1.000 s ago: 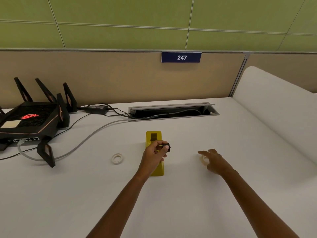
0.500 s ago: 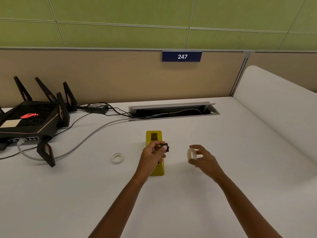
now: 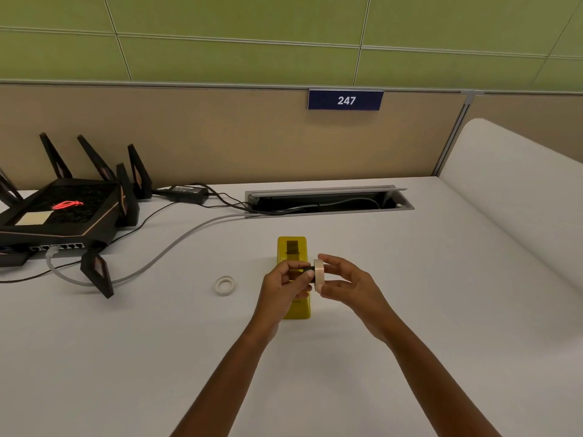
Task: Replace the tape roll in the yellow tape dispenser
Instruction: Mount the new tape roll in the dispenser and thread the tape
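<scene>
The yellow tape dispenser (image 3: pixel 292 247) stands on the white desk, its near half hidden behind my hands. My left hand (image 3: pixel 282 290) pinches a small black spool core (image 3: pixel 307 267) above the dispenser. My right hand (image 3: pixel 348 283) holds a pale tape roll (image 3: pixel 319 275) upright on edge, its face right against the end of the black core. A thin, nearly used-up white tape roll (image 3: pixel 224 284) lies flat on the desk to the left of the dispenser.
A black router with upright antennas (image 3: pixel 67 212) and its cables take up the left of the desk. A power brick (image 3: pixel 186 190) and an open cable tray slot (image 3: pixel 328 201) lie at the back. A white raised divider (image 3: pixel 517 197) borders the right side.
My right hand picked the pale tape roll up off the desk at the right and carried it left to the black core held in my left hand.
</scene>
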`<state>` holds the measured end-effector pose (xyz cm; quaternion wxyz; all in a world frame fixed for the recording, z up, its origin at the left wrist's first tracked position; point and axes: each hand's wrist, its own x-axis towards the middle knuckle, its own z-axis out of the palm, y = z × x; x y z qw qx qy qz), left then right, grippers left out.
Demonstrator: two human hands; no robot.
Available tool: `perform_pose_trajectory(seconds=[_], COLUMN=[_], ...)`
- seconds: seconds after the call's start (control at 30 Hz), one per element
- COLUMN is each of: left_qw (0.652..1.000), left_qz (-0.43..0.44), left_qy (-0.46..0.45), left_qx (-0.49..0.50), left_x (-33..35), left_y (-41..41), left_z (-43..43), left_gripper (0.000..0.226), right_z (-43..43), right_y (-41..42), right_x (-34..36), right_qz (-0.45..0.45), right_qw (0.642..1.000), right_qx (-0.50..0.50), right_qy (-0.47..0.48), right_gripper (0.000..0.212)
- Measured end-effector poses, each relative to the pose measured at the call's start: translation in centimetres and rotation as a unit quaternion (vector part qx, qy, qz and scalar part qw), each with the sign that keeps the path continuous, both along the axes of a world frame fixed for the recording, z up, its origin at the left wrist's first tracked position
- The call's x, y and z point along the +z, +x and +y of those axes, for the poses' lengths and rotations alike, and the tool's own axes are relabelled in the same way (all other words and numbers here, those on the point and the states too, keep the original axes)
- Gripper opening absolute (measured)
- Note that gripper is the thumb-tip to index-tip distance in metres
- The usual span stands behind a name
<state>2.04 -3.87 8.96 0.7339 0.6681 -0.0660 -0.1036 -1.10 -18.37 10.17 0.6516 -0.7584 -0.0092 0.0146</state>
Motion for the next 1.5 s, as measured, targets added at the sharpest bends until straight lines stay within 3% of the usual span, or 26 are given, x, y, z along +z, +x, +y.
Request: perform_pose_trajectory(seconds=[0.2, 0.67, 1.1, 1.37, 1.5], left_qw=[0.998, 0.998, 0.995, 0.992, 0.989], left_qz=[0.038, 0.05, 0.05, 0.056, 0.085], left_qy=[-0.045, -0.028, -0.051, -0.069, -0.085], left_qx=[0.019, 0.01, 0.073, 0.089, 0.092], left_x=[0.0, 0.1, -0.5, -0.1, 0.1], left_y=[-0.4, -0.5, -0.9, 0.5, 1.4], left_z=[0.1, 0.2, -0.3, -0.5, -0.2], left_gripper=[0.021, 0.025, 0.017, 0.013, 0.038], right_z=[0.2, 0.1, 1.7, 4.2, 5.0], right_y=[0.2, 0.0, 0.0, 0.9, 2.1], right_x=[-0.2, -0.3, -0.9, -0.5, -0.4], right_qz=[-0.01, -0.016, -0.034, -0.096, -0.098], right_qw=[1.0, 0.999, 0.999, 0.98, 0.964], right_qx=[0.005, 0.035, -0.027, -0.14, -0.184], right_qy=[0.013, 0.009, 0.025, -0.105, -0.162], right_gripper=[0.05, 0.058, 0.042, 0.033, 0.027])
